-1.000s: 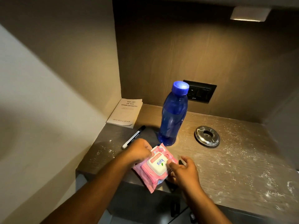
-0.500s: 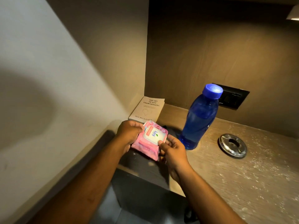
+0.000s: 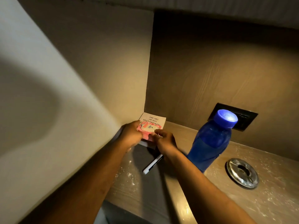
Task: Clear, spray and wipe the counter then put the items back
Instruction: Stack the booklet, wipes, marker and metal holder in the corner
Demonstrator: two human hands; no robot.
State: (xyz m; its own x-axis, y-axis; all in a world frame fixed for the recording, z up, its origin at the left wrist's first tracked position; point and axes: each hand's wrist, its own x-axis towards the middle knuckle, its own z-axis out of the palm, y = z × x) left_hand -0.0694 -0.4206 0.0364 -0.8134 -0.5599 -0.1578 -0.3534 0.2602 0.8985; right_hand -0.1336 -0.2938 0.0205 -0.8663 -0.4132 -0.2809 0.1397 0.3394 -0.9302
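Book (image 3: 152, 120) — half hidden behind wipes pack (image 3: 148, 129)

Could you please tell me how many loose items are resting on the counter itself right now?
4: book in the back-left corner, marker in front of it, blue bottle mid-counter, metal ashtray at right. The arms may hide others.

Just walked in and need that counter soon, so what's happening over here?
A person holds a pink wet-wipes pack in both hands above the book in the corner: left hand grips it, right hand picks at its flap. The blue water bottle, marker and metal ashtray sit on the dusty counter, not yet cleared.
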